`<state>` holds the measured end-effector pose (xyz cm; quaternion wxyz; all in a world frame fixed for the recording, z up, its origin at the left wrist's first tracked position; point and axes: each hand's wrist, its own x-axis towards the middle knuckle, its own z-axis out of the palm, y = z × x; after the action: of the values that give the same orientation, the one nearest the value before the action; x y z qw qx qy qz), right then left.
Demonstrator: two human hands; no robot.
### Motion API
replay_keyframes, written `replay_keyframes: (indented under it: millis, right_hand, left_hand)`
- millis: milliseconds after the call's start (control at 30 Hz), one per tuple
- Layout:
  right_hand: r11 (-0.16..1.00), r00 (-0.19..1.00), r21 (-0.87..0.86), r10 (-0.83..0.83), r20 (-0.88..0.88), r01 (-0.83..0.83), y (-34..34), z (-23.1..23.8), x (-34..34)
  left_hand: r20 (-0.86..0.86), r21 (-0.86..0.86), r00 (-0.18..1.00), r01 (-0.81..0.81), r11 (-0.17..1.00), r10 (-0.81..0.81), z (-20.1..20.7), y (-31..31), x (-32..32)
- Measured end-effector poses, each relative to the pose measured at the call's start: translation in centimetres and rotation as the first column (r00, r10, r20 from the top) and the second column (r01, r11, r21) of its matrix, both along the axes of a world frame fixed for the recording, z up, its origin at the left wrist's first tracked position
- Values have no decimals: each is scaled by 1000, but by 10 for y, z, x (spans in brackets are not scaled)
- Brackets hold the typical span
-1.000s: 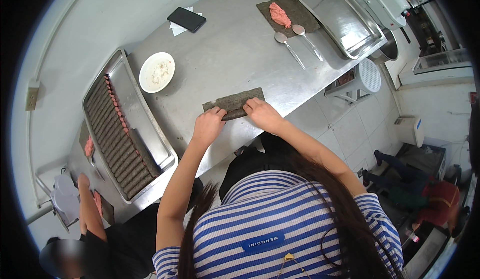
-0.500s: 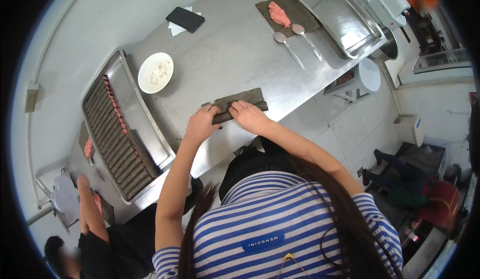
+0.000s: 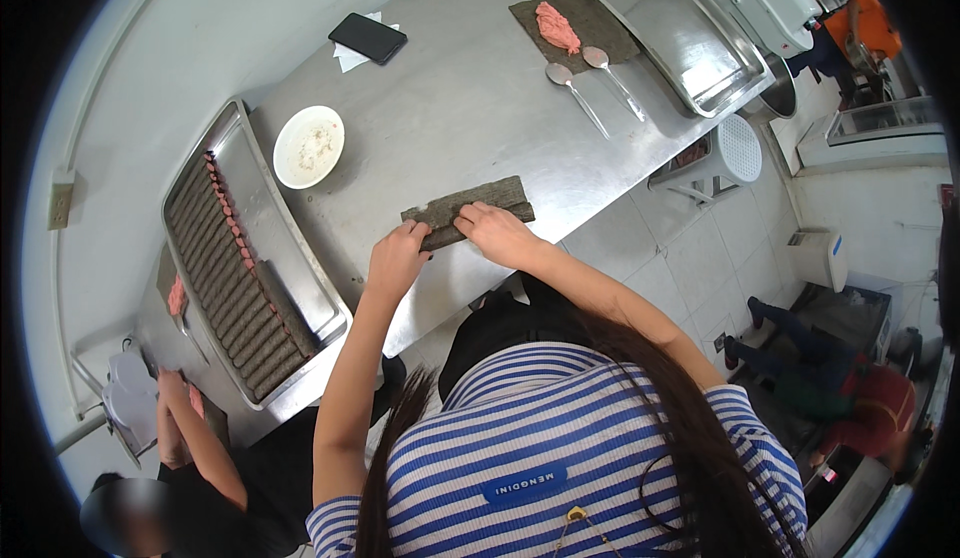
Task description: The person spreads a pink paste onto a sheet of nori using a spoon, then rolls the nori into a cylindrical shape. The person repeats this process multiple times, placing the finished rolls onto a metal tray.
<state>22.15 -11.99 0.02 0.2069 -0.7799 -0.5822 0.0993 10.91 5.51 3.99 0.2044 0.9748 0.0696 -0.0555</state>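
A dark green seaweed sheet (image 3: 462, 199), partly rolled along its near side, lies close to the front edge of the steel table. My left hand (image 3: 399, 254) grips the left end of the rolled part, fingers curled over it. Right of it, my right hand (image 3: 496, 232) presses bent fingers on the same roll near its middle. Whatever is inside the roll is hidden. Further off on the table, another seaweed sheet (image 3: 598, 20) lies flat with a mound of pink paste (image 3: 555, 26) on it. Two spoons (image 3: 583, 104) rest beside that sheet.
At left, a metal tray (image 3: 303, 243) holds several seaweed rolls (image 3: 235, 293) with pink ends. Near it stand a white bowl (image 3: 282, 153) and a black phone (image 3: 368, 38). Another tray (image 3: 692, 101) lies far right. A co-worker's hands (image 3: 172, 398) are at lower left.
My left hand has shifted slightly down along the roll's end, and my right hand a little left. The co-worker's hands have moved, and orange clothing shows more fully at upper right.
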Motion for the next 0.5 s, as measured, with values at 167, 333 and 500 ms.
replay_keyframes:
  millis: [167,333,500]
  right_hand:
    - [998,997,2,-60,-39,60,-17,-1,12]
    - [993,992,-35,-111,-56,109,-39,3,27]
    - [997,994,74,-34,101,27,-26,18,21]
  left_hand:
    - [-18,10,1000,6,1000,-6,-6,4,0]
    - [-43,9,999,17,1000,-17,-5,7,2]
    - [-155,-137,988,-19,990,-2,-6,22,17]
